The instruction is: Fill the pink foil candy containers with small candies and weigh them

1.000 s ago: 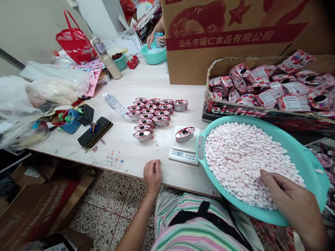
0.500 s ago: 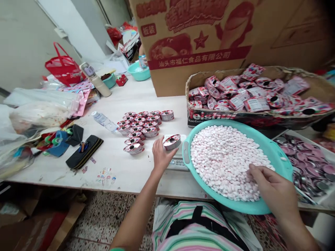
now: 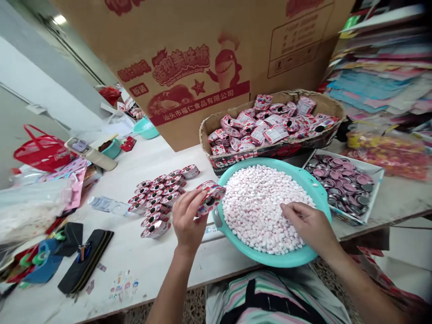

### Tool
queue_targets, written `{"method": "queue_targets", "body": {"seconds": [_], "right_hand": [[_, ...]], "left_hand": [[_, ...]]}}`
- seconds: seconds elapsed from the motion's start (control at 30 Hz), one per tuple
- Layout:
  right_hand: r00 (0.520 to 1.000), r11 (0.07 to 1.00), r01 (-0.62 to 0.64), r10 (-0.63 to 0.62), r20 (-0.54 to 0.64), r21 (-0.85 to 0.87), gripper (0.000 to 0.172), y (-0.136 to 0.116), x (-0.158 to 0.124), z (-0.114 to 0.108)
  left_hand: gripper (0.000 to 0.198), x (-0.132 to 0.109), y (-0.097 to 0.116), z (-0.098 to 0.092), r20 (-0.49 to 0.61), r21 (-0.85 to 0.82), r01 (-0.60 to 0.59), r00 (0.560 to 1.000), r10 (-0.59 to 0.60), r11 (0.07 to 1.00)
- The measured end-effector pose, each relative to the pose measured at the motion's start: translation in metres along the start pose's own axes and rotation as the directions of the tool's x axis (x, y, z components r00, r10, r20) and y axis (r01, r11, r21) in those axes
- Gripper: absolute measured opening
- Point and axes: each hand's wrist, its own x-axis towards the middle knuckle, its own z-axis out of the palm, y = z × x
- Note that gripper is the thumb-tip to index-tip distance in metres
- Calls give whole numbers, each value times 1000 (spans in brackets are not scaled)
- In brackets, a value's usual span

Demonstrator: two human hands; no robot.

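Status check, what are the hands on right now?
Left hand gripping red-and-silver candy tin beside basin rim. Right hand at pink-white candies in teal basin. Nothing in the way.

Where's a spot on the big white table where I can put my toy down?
There's bare white table between the black pencil case and the rows of candy tins. Another patch lies between those tins and the big cardboard box. It's crowded around the teal basin, where the left hand and right hand are working.
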Motion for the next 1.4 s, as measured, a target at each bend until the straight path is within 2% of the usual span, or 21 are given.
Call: {"method": "queue_targets", "body": {"seconds": [0.13, 0.3, 0.47, 0.6, 0.8, 0.9, 1.03, 1.13, 1.27, 1.33, 1.4], "right_hand": [[1000, 1000, 15, -15, -5, 12, 38, -4, -1, -1], [1000, 1000, 24, -24, -1, 8, 38, -8, -2, -3], [1000, 1000, 18, -18, -11, 20, 38, -6, -1, -2], [1000, 1000, 13, -13, 5, 25, 39, -3, -2, -1], [1000, 999, 31, -31, -1, 12, 39, -2, -2, -1], [999, 999, 36, -36, -9, 6, 39, -3, -2, -1], [1000, 1000, 28, -28, -5, 10, 39, -3, -2, 0], [1000, 1000, 29, -29, -11, 7, 39, -3, -2, 0], [1000, 1000, 24, -24, -12, 14, 38, -3, -2, -1], [1000, 1000, 15, -15, -5, 18, 39, -3, -2, -1], [1000, 1000, 9, -9, -2, 23, 39, -3, -3, -1]], "left_hand": [[37, 16, 17, 19, 68, -29, -27, 997, 28, 999], [36, 22, 27, 32, 38, -62, -9, 999, 11, 998], [39, 19, 25, 35, 78, -47, 0, 997, 4, 999], [40, 17, 22, 35, 63, -2, 4, 998, -4, 1000], [42, 14, 19, 41, 102, -14, 61, 993, -59, 998], [43, 10, 19, 43, 93, -29, 57, 994, -54, 998], [44, 10, 16, 45, 138, -17, 58, 989, -55, 998], [43, 11, 14, 44, 129, -6, 77, 989, -75, 997], [38, 12, 20, 35, 94, -41, 30, 995, -26, 999], [34, 14, 22, 33, 57, -81, 69, 996, -65, 994], [33, 15, 22, 34, 32, -157, 216, 976, -214, 964]]}}
